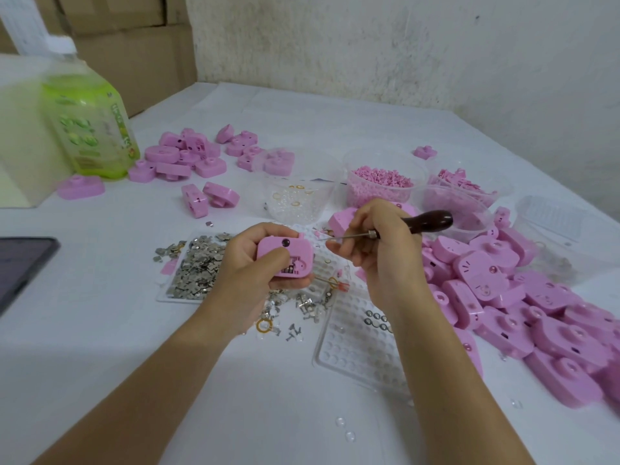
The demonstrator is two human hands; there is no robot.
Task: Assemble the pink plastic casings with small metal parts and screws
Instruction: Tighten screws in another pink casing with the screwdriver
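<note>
My left hand [250, 263] grips a pink plastic casing [285, 255] above the table, thumb pressed on its face; a dark slot with small metal parts shows at its lower right. My right hand [382, 250] holds a thin metal pick with a dark wooden handle [426, 220], its tip pointing left toward the casing's upper right corner without touching it. A tray of small square metal parts [194, 266] lies left of my left hand. Loose screws [302, 310] are scattered below the casing.
A big heap of pink casings [523, 303] fills the right side, and another pile [188, 156] lies at the back left. Clear tubs of pink bits [379, 182] stand behind my hands. A dimpled clear tray [359, 344] lies under my right wrist. A green bottle [90, 122] stands far left.
</note>
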